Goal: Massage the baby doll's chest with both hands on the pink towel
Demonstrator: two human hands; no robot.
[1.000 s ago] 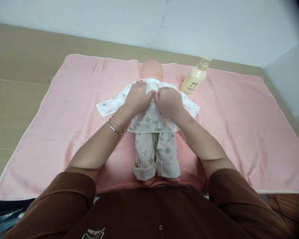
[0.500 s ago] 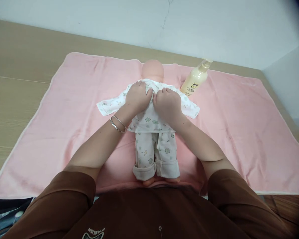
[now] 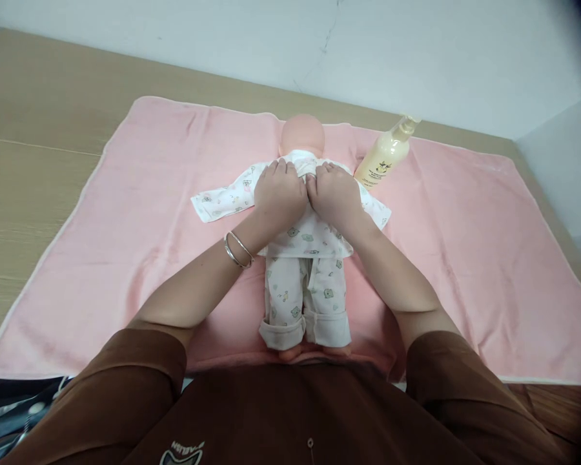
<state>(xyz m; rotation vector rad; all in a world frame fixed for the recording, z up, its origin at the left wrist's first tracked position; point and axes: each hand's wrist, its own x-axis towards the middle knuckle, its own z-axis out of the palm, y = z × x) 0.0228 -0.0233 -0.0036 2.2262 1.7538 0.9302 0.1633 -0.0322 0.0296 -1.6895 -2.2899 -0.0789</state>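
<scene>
A baby doll [image 3: 303,134] lies on a pink blanket, head away from me, with no face showing. It wears a white baby shirt [image 3: 310,239] with small printed figures and matching trousers [image 3: 283,294] with rolled cuffs. My left hand [image 3: 281,197], with two bangles at the wrist, is closed on the shirt at the doll's upper body. Close beside it my right hand [image 3: 336,195] is also closed on the shirt, and the cloth bunches between the thumbs. The fingertips of both hands are hidden.
A cream pump bottle [image 3: 383,155] stands on the blanket [image 3: 469,258], right of the doll's head. The wooden table [image 3: 39,129] shows beyond the blanket's left and far edges. Behind it rises a white wall [image 3: 416,58].
My hands have shifted slightly to the right, and the shirt's hem has moved with them. Cloth near the collar folds differently now. The view has tilted a little.
</scene>
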